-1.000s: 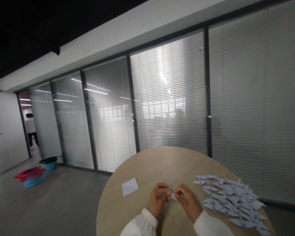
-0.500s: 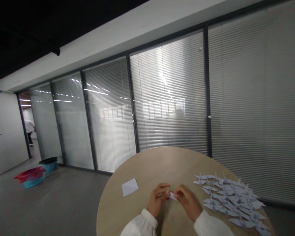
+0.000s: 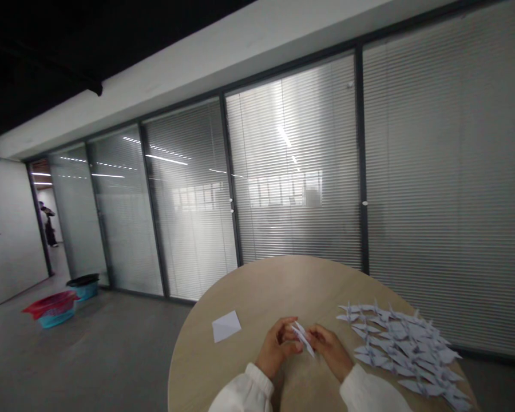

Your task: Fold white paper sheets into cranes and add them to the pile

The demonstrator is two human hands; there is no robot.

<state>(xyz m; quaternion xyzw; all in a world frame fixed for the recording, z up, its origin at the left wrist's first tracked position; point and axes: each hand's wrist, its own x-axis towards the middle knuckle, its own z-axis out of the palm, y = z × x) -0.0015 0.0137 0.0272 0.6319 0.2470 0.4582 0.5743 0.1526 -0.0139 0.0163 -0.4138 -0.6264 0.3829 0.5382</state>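
Both of my hands pinch one small piece of folded white paper [image 3: 302, 337] just above the round wooden table [image 3: 278, 286]. My left hand [image 3: 275, 348] grips its left side with curled fingers. On the other side, my right hand [image 3: 329, 350] holds the lower right end. The paper stands tilted, its point up between my fingertips. White sleeves cover both wrists.
A flat white square sheet [image 3: 226, 326] lies on the table to the left of my hands. Several folded paper cranes [image 3: 405, 349] are spread over the table's right side. Glass walls with blinds stand behind. Red and blue basins [image 3: 54, 306] sit on the floor at left, and a person [image 3: 47, 223] stands in the far doorway.
The folded paper has turned from lying flat between my fingers to standing tilted with its point up. The person in the far doorway has moved further away.
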